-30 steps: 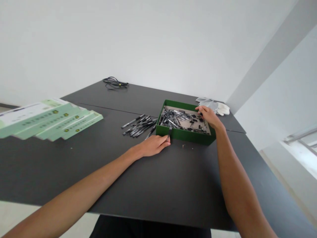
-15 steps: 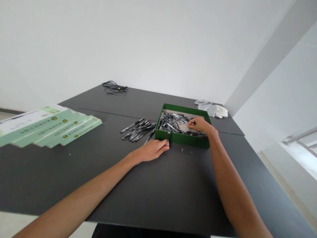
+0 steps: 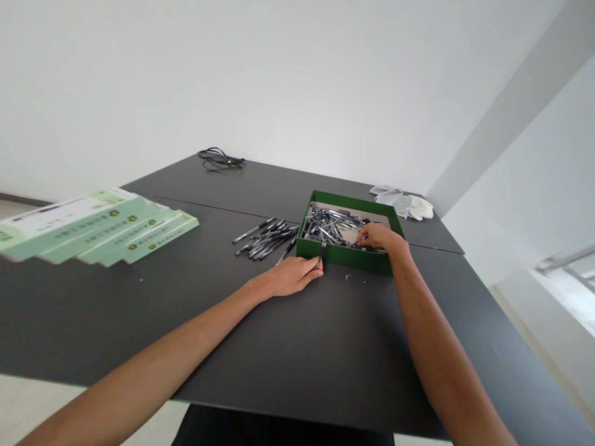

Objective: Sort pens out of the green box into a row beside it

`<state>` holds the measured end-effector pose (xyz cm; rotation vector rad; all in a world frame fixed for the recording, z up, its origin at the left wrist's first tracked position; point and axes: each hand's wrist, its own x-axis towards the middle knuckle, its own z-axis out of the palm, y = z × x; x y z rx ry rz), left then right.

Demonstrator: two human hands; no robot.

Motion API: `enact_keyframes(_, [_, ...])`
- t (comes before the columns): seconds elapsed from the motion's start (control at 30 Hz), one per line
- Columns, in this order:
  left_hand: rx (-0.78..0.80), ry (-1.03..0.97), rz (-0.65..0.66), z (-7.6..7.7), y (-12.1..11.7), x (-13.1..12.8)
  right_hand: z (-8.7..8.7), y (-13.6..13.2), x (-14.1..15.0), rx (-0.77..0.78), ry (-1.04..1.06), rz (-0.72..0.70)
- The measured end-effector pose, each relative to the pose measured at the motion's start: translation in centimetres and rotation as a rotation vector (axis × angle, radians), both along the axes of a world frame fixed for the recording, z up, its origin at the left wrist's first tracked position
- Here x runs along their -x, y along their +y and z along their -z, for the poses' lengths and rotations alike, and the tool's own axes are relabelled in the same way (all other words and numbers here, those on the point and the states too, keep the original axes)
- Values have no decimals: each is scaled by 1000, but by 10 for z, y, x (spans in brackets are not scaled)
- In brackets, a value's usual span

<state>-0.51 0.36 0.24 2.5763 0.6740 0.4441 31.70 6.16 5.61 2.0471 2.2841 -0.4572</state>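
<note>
Your left hand [image 3: 290,277] lay on the table [image 3: 279,353] just in front of the tray [image 3: 346,260], a green box with low walls. Its fingers were closed on a black pen [image 3: 322,250], which stood tilted up against the outside of the tray's front wall, near the left corner. Your thumb was hidden from this view, so only the fingertips showed around the pen.

Your right hand [image 3: 379,236] reached over the tray's right wall, with its fingers curled down into the heap of pens [image 3: 330,225] inside. You could not tell from this view whether those fingers had hold of a pen or were only touching the heap. The pens lay crossed and jumbled over the left and middle of the tray's pale floor, and some were scattered along the front wall near your right hand.

Just left of the tray, a loose bunch of black pens [image 3: 266,239] lay on the table, roughly side by side and pointing toward the tray. Farther left, well apart from them, pale green packets [image 3: 125,228] sat fanned out in an overlapping row. A coiled black cable [image 3: 221,159] lay at the far end of the table. White gloves [image 3: 403,204] lay just beyond the tray's far right corner. A few small specks [image 3: 347,277] sat on the table just in front of the tray.
</note>
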Motion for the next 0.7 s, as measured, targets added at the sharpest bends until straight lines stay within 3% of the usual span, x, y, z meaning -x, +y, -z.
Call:
enact_keyframes(0.13, [-6,25,4,0,1,0,3,2,0,-71,4,-36])
enact_keyframes(0.37, [-10,28,5,-1,1,0,-13,-2,4,-461,244,-43])
enact_keyframes(0.5, [-9,39,7,-2,1,-1,-20,-10,15,-497,440,-56])
enact_keyframes(0.7, [-23,35,14,-1,1,0,-33,-21,33,-489,519,-45])
